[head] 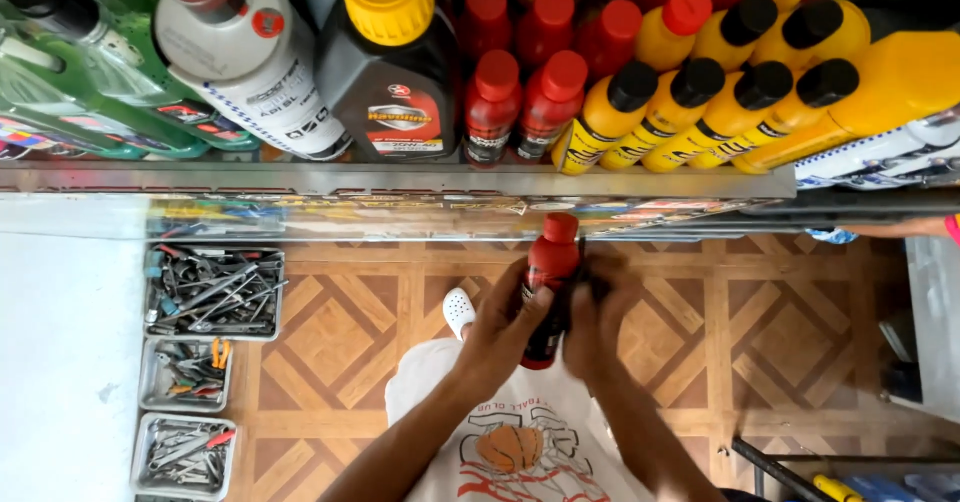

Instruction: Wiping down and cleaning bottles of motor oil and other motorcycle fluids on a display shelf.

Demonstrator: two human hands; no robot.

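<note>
Down low, the left hand [500, 334] and the right hand [592, 324] both wrap tight around a small red plastic bottle with a red cap [549, 280]. It stands upright, just under the grey metal shelf [400, 180] full of red bottles [520, 102] and yellow bottles [680, 112].

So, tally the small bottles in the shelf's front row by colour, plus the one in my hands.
Red plastic bottles with red caps, front row: 2
Yellow plastic bottles with black caps, front row: 4
Red plastic bottle held by left hand and right hand: 1
Total: 7
</note>
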